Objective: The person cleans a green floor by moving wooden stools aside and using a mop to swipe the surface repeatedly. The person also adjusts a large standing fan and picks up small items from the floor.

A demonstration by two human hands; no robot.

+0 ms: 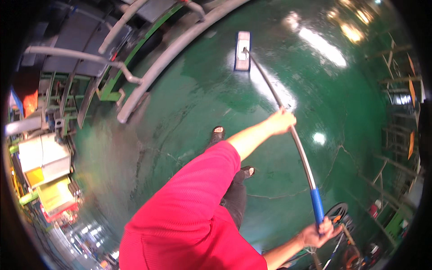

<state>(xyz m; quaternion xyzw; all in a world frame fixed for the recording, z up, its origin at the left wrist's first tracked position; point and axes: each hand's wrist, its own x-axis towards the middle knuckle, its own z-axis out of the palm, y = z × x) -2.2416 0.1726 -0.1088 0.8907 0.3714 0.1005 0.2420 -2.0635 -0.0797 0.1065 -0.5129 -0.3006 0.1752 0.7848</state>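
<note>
A flat mop with a long metal pole [302, 155] slants across the view from lower right to upper middle. Its rectangular white head with a blue edge [243, 58] lies on the green floor. My left hand [281, 121] is closed around the middle of the pole, the arm stretched forward. At the pole's near end is a blue grip [317, 204]. My right hand [318, 234] holds the end of that grip, with some fingers extended past it.
A thick grey pipe [171, 54] runs along the floor at the far left, beside green-framed machinery [135, 49]. White and yellow boxes [49, 175] stand at the left. Metal racks [400, 121] line the right. A black wheel [337, 211] is near my right hand. The glossy floor [189, 103] reflects lights.
</note>
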